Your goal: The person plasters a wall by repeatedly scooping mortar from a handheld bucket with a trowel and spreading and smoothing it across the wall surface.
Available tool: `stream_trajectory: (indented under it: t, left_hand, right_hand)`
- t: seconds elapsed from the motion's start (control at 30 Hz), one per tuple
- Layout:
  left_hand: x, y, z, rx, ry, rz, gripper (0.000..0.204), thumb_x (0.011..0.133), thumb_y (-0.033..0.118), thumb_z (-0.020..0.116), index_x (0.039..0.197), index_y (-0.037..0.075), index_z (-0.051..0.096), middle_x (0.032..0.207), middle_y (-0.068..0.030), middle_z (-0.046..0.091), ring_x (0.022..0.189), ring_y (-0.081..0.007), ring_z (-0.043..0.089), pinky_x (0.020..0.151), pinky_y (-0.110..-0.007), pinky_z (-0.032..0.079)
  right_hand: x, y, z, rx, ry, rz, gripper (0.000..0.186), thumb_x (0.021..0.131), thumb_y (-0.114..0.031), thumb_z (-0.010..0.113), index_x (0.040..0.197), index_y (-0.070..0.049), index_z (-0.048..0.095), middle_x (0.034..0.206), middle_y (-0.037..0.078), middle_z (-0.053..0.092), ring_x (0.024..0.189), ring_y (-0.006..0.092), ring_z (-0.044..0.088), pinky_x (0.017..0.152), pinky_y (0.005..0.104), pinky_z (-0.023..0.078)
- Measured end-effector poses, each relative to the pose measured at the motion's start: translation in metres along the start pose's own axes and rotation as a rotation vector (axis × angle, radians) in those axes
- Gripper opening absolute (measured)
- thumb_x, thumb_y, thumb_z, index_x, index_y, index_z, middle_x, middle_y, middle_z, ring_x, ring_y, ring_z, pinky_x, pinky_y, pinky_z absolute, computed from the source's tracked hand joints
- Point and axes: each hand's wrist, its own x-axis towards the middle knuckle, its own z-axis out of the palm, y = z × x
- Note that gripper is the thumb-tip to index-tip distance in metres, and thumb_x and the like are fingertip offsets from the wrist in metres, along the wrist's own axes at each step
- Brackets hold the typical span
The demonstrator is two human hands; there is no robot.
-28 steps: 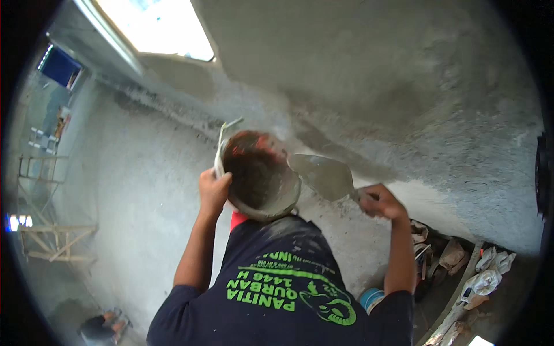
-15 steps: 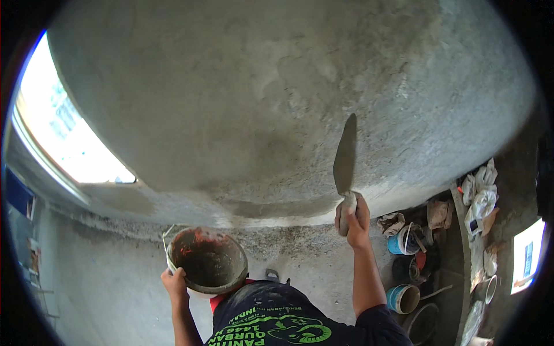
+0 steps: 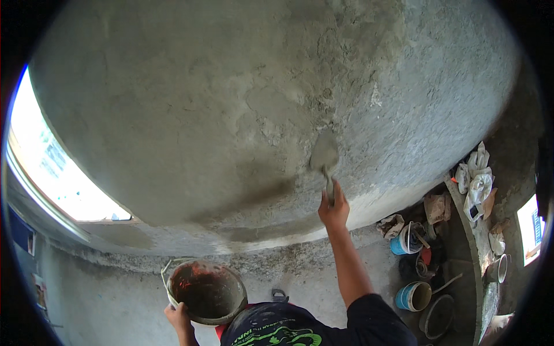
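Note:
My right hand [image 3: 334,209] is closed round the handle of a trowel [image 3: 324,152]. The trowel's blade lies flat to the grey plastered wall [image 3: 190,104], pointing up it; whether it touches cannot be made out. Rough, uneven mortar shows around and above the blade. Low on the left, my left hand [image 3: 179,316] grips the rim of a bucket [image 3: 235,288] at its near left side. Reddish stains mark the bucket's inner wall, and dark grey mortar lies inside. Its pale handle [image 3: 167,275] hangs at the left.
A bright window opening [image 3: 57,167] is at the left. Along the right stand blue-and-white buckets [image 3: 404,297], a round basin [image 3: 437,317] and crumpled sacks [image 3: 437,207]. White bags [image 3: 479,184] rest on a ledge [image 3: 474,248]. Concrete floor [image 3: 109,294] runs below the wall.
My right hand has moved up and left with the trowel, whose blade has turned from edge-on to flat against the wall. My left hand still holds the bucket in nearly the same place.

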Motion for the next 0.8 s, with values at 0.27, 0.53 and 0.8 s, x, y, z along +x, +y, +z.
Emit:
stream_trajectory:
  t: [0.27,0.53,0.8]
  left_hand:
    - [0.011,-0.013,-0.018,-0.071,0.065,-0.005,0.009,0.077,0.004,0.058,0.080,-0.001,0.065,0.069,0.0009,0.059,0.055,-0.0097,0.051,0.051,-0.027,0.037]
    - [0.019,-0.006,-0.028,-0.004,0.005,-0.062,0.006,0.074,0.005,0.060,0.073,0.000,0.060,0.066,0.0018,0.055,0.055,-0.0091,0.048,0.052,-0.028,0.037]
    - [0.038,-0.012,-0.053,0.031,0.015,-0.030,0.008,0.074,0.004,0.061,0.075,-0.004,0.061,0.066,-0.0010,0.056,0.055,-0.0098,0.050,0.051,-0.028,0.038]
  right_hand:
    - [-0.209,0.014,-0.083,-0.122,-0.514,0.532,0.042,0.093,-0.022,0.069,0.126,0.002,0.062,0.100,0.031,0.069,0.087,0.0474,0.070,0.073,0.0493,0.057]
    - [-0.301,-0.027,-0.107,-0.096,-1.066,0.700,0.032,0.091,-0.023,0.073,0.110,0.001,0.066,0.077,0.012,0.069,0.064,0.0249,0.069,0.057,0.0382,0.053]
    - [-0.103,-0.110,-0.072,0.329,-0.602,0.423,0.027,0.098,-0.010,0.060,0.122,0.004,0.062,0.073,0.004,0.061,0.065,0.0118,0.058,0.059,0.0309,0.047]
